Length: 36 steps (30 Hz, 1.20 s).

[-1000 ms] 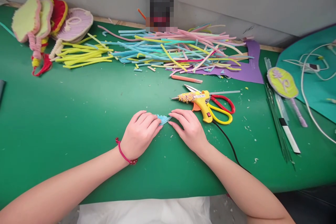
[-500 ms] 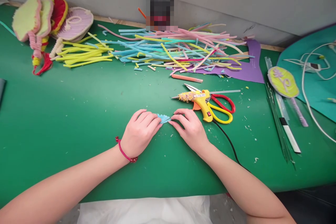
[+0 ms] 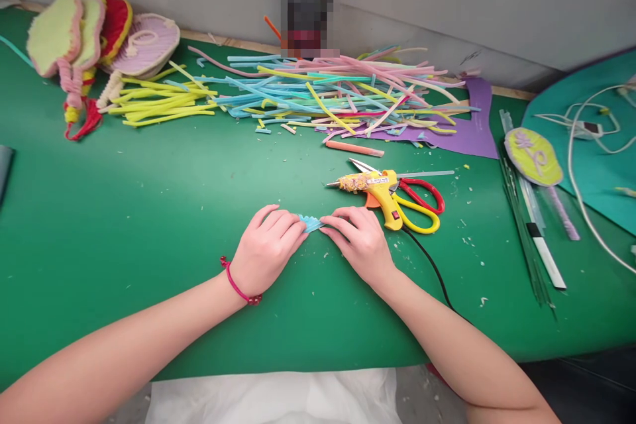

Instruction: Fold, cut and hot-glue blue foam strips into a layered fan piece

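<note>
A small light-blue piece made of short strips side by side (image 3: 311, 223) lies low over the green table, between my two hands. My left hand (image 3: 271, 245) pinches its left end, the fingertips covering that part. On the other end, the closed fingertips of my right hand (image 3: 362, 242) grip its right tip. A yellow glue gun (image 3: 382, 195) rests just beyond my right hand, its nozzle to the left. Scissors (image 3: 422, 213) with one red and one yellow handle lie partly under the glue gun.
Many coloured fuzzy sticks (image 3: 298, 96) are heaped along the back, partly over a purple sheet (image 3: 481, 112). Fan-shaped pieces (image 3: 54, 33) lie at back left. A yellow-green fan (image 3: 534, 156), thin green rods (image 3: 527, 238) and a white cable (image 3: 576, 179) lie at right.
Both hands keep their hold on the blue piece and have barely moved. The whole view has shifted very slightly.
</note>
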{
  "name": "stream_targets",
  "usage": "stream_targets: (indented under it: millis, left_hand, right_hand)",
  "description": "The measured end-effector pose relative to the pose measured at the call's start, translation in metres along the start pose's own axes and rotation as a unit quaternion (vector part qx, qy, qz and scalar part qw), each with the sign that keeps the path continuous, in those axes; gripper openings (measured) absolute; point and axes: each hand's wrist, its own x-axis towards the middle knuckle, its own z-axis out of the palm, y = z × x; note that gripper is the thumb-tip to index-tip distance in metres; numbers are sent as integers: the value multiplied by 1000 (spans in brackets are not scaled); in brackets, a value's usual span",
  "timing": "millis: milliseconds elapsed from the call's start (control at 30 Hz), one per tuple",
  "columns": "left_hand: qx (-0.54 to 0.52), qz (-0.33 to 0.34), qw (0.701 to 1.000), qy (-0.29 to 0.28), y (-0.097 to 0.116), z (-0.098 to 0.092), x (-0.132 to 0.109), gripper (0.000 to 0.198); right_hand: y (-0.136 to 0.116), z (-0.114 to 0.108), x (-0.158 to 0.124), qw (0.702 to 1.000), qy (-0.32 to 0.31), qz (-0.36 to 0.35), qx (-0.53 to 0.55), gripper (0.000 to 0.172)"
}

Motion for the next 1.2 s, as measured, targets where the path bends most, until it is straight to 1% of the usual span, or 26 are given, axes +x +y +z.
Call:
stream_targets:
  millis: [267, 533, 633, 700, 767, 833, 900, 967, 1000, 1067, 1133, 1200]
  left_hand:
    - [0, 2, 1000, 1, 0, 0, 0, 10]
    - [-13, -3, 1000, 0, -2, -1, 1, 12]
    - [-18, -7, 1000, 14, -3, -5, 0, 13]
    - [-7, 1, 1000, 13, -1, -9, -2, 17]
    - [12, 23, 1000, -14, 3, -13, -6, 25]
    - [30, 39, 997, -62, 9, -16, -9, 36]
    - [37, 35, 993, -110, 14, -17, -12, 44]
    - [33, 16, 990, -133, 15, -15, -13, 48]
    - [29, 6, 991, -130, 13, -13, -13, 49]
    - [11, -13, 994, -104, 8, -9, -13, 47]
    - [-18, -33, 996, -75, 0, -5, -12, 42]
    - [-46, -47, 996, -59, -5, -3, -11, 36]
  right_hand:
    - [-1, 0, 0, 999, 19, -35, -30, 14]
    - [0, 0, -1, 999, 11, -36, -32, 14]
    - [1, 0, -1, 999, 2, -26, -29, 15]
    - [1, 0, -2, 999, -1, -24, -26, 16]
    - [1, 0, -1, 999, 0, -26, -23, 16]
    - [2, 0, -1, 999, 7, -33, -21, 15]
    - [2, 0, 0, 999, 12, -39, -20, 14]
    - [2, 0, 0, 999, 16, -41, -19, 13]
    - [2, 0, 0, 999, 16, -40, -19, 14]
    - [2, 0, 0, 999, 13, -35, -18, 14]
    - [1, 0, 0, 1000, 8, -25, -14, 15]
    - [1, 0, 0, 1000, 4, -17, -7, 15]
